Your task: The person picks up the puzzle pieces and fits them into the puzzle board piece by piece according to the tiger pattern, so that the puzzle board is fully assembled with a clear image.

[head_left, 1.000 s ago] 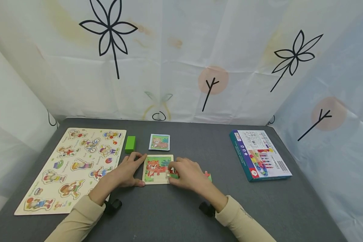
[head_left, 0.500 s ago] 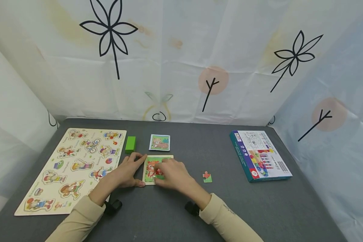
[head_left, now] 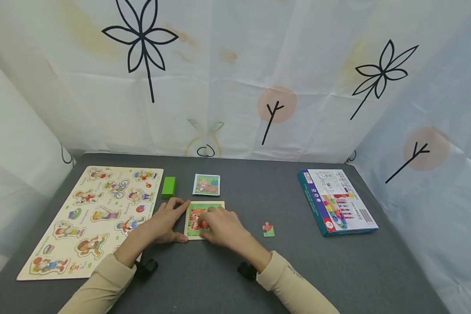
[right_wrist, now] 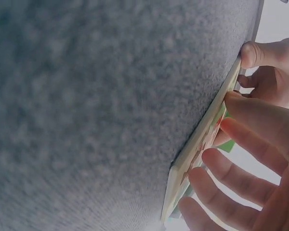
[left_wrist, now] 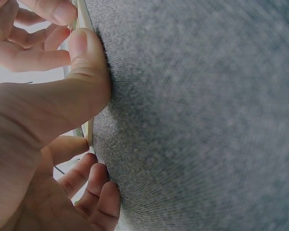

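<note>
A small square jigsaw board [head_left: 206,203] with a red tiger picture lies in the middle of the grey table. My left hand [head_left: 166,224] holds it by the left side, index finger at the far corner and thumb at the near one. Over the picture, my right hand [head_left: 225,226] pinches a red-and-green puzzle piece [head_left: 204,225] against the board; fingers partly hide it. The right wrist view shows the thumb and fingertips touching the board's face [right_wrist: 197,144]. Another puzzle piece [head_left: 268,230], red and green, lies loose to the right of that hand.
A large board with cartoon figures [head_left: 72,244] lies at the left. Behind the jigsaw are a green block [head_left: 168,187] and a picture card [head_left: 206,185]. A flat box [head_left: 337,203] sits at the right. A white printed cloth [head_left: 235,65] hangs behind the table.
My right hand has moved left across the jigsaw board with the puzzle piece, uncovering the loose piece on the table. In the last half second it barely shifts. My left hand stays in place.
</note>
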A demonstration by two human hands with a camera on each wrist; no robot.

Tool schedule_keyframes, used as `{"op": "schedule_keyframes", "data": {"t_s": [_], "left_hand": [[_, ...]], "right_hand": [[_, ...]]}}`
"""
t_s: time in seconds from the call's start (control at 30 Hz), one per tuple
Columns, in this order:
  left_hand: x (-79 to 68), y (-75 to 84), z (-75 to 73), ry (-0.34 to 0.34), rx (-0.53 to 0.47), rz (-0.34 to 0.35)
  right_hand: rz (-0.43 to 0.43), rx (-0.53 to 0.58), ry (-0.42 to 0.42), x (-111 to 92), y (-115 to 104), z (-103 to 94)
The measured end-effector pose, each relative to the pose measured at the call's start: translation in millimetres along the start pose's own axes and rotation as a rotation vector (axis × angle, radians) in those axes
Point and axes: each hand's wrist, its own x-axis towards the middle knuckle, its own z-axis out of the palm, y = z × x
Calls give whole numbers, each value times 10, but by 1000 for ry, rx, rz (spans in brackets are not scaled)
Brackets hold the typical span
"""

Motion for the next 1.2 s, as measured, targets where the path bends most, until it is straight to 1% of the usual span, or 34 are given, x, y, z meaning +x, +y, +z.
{"op": "schedule_keyframes", "data": {"t_s": [0.17,0.43,0.8,1.03,1.2], "left_hand": [[-5,3,6,-2,-10,-3],[2,-4,21,2,-1,-9],[4,6,14,-2,6,-19],[2,15,5,2,9,-13],[-2,10,4,2,9,-11]], "right_hand": [[-1,24,-15,6,-11,2],[9,-10,-5,-10,-32,-2],[28,-16,-8,-27,-42,-3],[37,-9,-18,-39,-69,-18],[21,-18,-14,-41,-50,-21]]}}
